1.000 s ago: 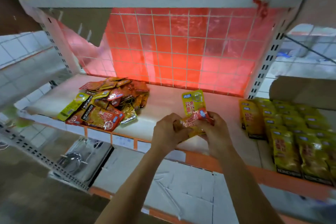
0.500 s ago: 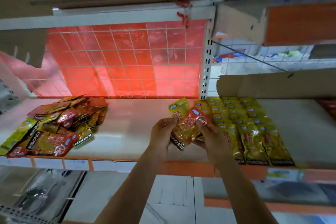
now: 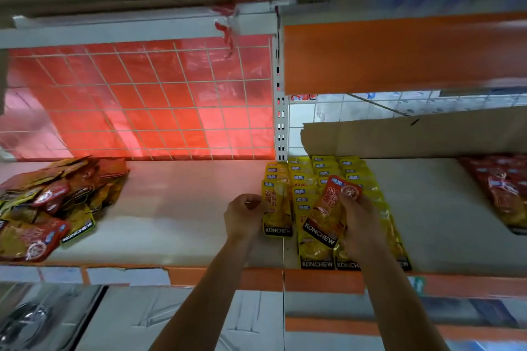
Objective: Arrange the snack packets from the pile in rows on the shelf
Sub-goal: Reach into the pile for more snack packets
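Head view shows the hands now parted: left hand (image 3: 242, 215) pinches a yellow packet (image 3: 278, 208) onto the left edge of the yellow rows (image 3: 310, 171), right hand (image 3: 359, 222) grips a red packet (image 3: 330, 208) above them, so sorting advances.

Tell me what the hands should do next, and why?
Probably the left hand should let go of the yellow packet: it already lies lined up with the yellow rows. The right hand holds a red packet over them, to sort afterwards.
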{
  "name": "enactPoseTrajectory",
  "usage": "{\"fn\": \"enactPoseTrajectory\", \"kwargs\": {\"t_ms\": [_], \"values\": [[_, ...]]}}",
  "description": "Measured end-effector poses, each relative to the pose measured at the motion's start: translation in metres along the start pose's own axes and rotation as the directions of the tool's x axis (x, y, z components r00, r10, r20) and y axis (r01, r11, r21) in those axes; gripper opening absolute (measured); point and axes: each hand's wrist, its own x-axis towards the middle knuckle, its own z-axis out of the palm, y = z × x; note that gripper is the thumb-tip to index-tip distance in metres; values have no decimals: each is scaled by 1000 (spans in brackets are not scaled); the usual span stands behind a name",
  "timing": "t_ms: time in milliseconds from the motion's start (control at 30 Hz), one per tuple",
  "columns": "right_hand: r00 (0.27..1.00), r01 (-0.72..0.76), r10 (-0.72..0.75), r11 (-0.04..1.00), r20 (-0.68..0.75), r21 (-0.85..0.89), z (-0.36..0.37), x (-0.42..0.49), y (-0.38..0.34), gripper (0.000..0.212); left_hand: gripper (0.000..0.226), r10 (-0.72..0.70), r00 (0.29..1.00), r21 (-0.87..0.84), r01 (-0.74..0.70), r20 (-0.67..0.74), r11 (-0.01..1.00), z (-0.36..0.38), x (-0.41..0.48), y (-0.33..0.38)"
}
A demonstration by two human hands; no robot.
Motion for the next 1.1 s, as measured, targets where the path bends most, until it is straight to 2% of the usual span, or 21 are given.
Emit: {"fn": "enactPoseTrajectory", "kwargs": {"t_ms": [67,333,600,700,833,967,1100], "values": [[1000,4,-4,1000,-7,-17,-6,2,-1,9,18,16,1000,34,-16,-9,999,4,-1,0],[999,25,-21,997,47,-77,-23,3,-2,34,15,100,994,151,-93,-44,984,11,-1,-4],[998,46,-40,992,53,-116,-35,4,-2,34,15,175,984,268,-158,-44,951,15,2,-7],[996,72,-65,990,62,-125,-41,3,-4,33,17,233,969,328,-194,-84,925,17,0,-9],[993,107,-99,985,69,-132,-46,-1,-6,23,13,445,888,384,-372,-120,845,29,-13,1],[991,133,-128,971,38,-200,-47,-4,-5,15,10,611,792,404,-562,10,722,48,-35,9],[987,154,-160,961,-6,-230,-50,-13,-2,10,13,730,672,326,-723,125,609,70,-51,16]]}}
